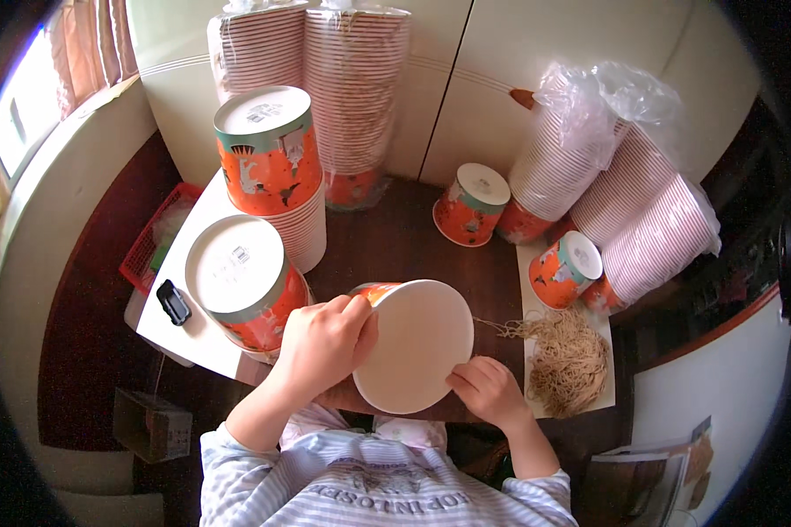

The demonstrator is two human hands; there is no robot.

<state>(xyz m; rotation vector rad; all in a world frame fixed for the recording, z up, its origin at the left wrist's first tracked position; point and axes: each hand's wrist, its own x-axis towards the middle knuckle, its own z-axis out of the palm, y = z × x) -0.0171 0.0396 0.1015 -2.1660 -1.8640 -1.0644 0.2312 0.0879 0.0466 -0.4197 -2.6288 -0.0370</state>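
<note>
A paper bucket (415, 351), white inside and orange outside, is tilted so that its open mouth faces me above the table's front edge. My left hand (330, 342) grips it at the left of the rim, fingers bent over the wall. At the lower right of the rim, the fingertips of my right hand (492, 391) pinch the edge. Whether they also hold string is too small to tell. A heap of beige string (567, 362) lies right of the bucket, with loose strands reaching toward it. Left of my left hand stands an upside-down orange bucket (237, 263) with a white base.
A stack of upturned buckets (268, 158) rises behind on a white board. Tall bagged stacks (356, 97) stand at the back, with more wrapped stacks (650, 228) leaning at right. Single upturned buckets (472, 206) sit nearby. A black plastic piece (174, 303) lies at left.
</note>
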